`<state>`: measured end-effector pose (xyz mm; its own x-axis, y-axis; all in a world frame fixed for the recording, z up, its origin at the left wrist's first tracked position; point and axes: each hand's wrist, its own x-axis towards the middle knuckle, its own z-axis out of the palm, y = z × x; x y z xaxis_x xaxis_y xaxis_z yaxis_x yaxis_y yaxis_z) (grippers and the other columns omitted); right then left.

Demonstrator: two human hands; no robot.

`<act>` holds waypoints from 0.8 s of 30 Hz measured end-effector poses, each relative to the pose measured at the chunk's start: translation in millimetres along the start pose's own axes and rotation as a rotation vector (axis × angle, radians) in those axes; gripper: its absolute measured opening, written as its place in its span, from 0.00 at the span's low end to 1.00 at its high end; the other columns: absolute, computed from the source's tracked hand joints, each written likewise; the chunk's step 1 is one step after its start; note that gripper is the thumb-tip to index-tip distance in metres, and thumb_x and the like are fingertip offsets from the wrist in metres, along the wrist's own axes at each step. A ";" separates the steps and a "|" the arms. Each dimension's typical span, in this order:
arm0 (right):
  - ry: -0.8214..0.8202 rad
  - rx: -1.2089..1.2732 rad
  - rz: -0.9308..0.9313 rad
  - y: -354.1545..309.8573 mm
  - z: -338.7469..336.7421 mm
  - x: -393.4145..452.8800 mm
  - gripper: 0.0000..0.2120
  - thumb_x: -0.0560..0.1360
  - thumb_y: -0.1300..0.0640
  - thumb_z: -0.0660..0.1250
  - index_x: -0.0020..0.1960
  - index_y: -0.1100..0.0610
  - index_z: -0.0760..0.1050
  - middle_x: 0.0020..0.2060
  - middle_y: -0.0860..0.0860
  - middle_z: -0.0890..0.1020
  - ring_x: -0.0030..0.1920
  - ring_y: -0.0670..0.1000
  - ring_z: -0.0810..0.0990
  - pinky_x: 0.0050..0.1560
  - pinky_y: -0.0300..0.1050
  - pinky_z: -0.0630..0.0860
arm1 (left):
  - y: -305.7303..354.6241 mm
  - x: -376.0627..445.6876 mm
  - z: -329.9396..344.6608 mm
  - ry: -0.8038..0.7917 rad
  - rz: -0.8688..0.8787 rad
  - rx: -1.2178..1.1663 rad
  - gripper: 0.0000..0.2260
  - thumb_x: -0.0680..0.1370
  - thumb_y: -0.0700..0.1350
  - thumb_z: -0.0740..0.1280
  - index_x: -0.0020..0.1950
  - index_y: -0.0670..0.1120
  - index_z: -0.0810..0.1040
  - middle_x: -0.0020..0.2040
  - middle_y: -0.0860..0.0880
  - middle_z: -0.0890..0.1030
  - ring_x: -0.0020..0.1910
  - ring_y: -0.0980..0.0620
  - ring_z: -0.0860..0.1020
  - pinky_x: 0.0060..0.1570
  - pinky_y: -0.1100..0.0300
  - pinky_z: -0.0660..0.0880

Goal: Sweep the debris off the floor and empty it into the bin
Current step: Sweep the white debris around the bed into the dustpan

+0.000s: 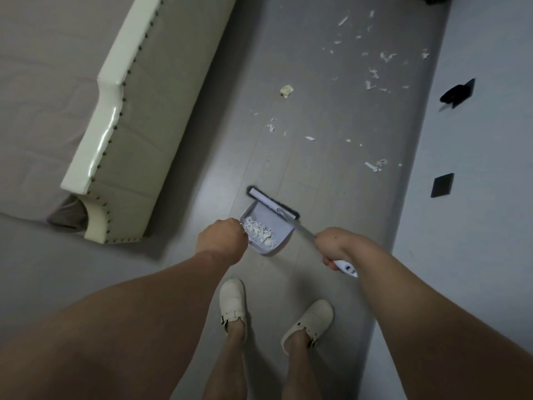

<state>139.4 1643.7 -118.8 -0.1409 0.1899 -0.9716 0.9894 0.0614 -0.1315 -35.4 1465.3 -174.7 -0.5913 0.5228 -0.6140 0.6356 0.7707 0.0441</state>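
My left hand (222,236) grips the handle of a pale lilac dustpan (266,226) that stands on the grey floor; the handle itself is hidden under my fist. White paper scraps (261,230) lie heaped in the pan. My right hand (334,245) grips the white handle of a broom (272,202), whose white head with dark bristles rests at the pan's far lip. More white scraps (375,72) lie scattered over the floor beyond, along with a crumpled yellowish wad (286,90). No bin is in view.
A bed with a cream studded frame (115,116) fills the left side. A pale wall (476,157) runs along the right, with two black square plates (442,184) on it. My feet in cream clogs (232,303) stand just behind the pan.
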 end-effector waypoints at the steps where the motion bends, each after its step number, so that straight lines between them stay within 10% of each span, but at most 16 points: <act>1: -0.032 -0.035 0.008 1.4 -2.9 -3.8 0.18 0.76 0.62 0.53 0.56 0.66 0.79 0.36 0.63 0.80 0.31 0.55 0.73 0.32 0.40 0.68 | -2.4 -1.1 -0.8 -0.002 0.001 -0.007 0.06 0.77 0.46 0.62 0.47 0.49 0.78 0.44 0.47 0.82 0.38 0.45 0.76 0.39 0.56 0.71; 5: 0.028 0.010 -0.036 8.5 -11.9 -25.4 0.18 0.78 0.63 0.53 0.65 0.60 0.73 0.24 0.56 0.76 0.22 0.52 0.71 0.27 0.38 0.67 | -8.7 1.4 -3.3 -0.018 0.001 -0.032 0.07 0.77 0.47 0.61 0.48 0.50 0.78 0.45 0.47 0.83 0.38 0.45 0.76 0.39 0.56 0.71; 9: 0.128 -0.022 -0.024 3.5 7.3 -12.2 0.19 0.76 0.67 0.58 0.66 0.60 0.71 0.40 0.58 0.79 0.31 0.55 0.78 0.30 0.41 0.74 | -3.6 2.2 -5.9 -0.029 -0.005 -0.048 0.07 0.77 0.44 0.61 0.49 0.50 0.79 0.48 0.47 0.83 0.39 0.45 0.75 0.40 0.57 0.70; 15: 0.000 -0.089 0.010 -18.1 8.6 1.4 0.11 0.72 0.65 0.54 0.38 0.62 0.74 0.28 0.58 0.76 0.30 0.55 0.74 0.33 0.41 0.69 | -8.9 8.8 -8.1 -0.017 -0.004 -0.043 0.07 0.78 0.46 0.61 0.49 0.50 0.79 0.47 0.47 0.83 0.39 0.46 0.76 0.39 0.56 0.70; 24: 0.180 0.082 -0.040 -14.9 10.2 3.3 0.08 0.79 0.62 0.54 0.55 0.55 0.69 0.32 0.54 0.73 0.27 0.52 0.73 0.27 0.38 0.71 | -10.1 14.5 -15.6 -0.036 0.000 -0.075 0.07 0.77 0.44 0.61 0.48 0.50 0.78 0.48 0.46 0.83 0.40 0.45 0.76 0.41 0.56 0.71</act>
<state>124.5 1633.4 -122.0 -0.1765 0.3617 -0.9154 0.9814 -0.0065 -0.1918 -58.1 1470.7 -171.8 -0.5719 0.5105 -0.6422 0.5959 0.7965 0.1025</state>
